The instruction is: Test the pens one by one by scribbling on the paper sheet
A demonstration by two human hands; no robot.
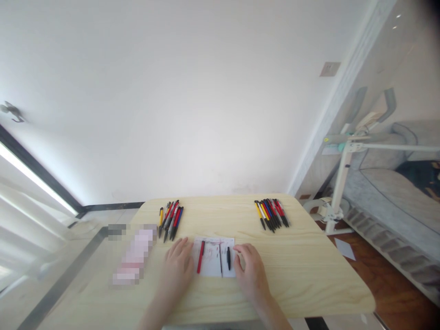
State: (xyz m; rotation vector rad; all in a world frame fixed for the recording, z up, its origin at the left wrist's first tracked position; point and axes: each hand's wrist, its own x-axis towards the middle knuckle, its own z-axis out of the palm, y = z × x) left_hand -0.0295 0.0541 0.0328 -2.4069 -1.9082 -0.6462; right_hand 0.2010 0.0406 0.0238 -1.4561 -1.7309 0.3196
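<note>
A white paper sheet (211, 266) with scribbled marks lies on the table in front of me. On it rest a red pen barrel (200, 259), a thin dark ink refill (221, 261) and a short black pen part (228, 259), all apart from one another. My left hand (179, 261) lies at the sheet's left edge, fingers stretched out, holding nothing. At the right edge is my right hand (250, 268), its fingers loosely bent and a gap between thumb and forefinger. Nothing shows in it, and the black part is nearest to it.
A bunch of pens (171, 220) lies at the table's back left, another group of pens (271, 214) at the back right. A blurred-out pinkish thing (135, 256) is on the left. Behind the wooden table (220, 215) stands a white wall; exercise equipment (340, 183) is at right.
</note>
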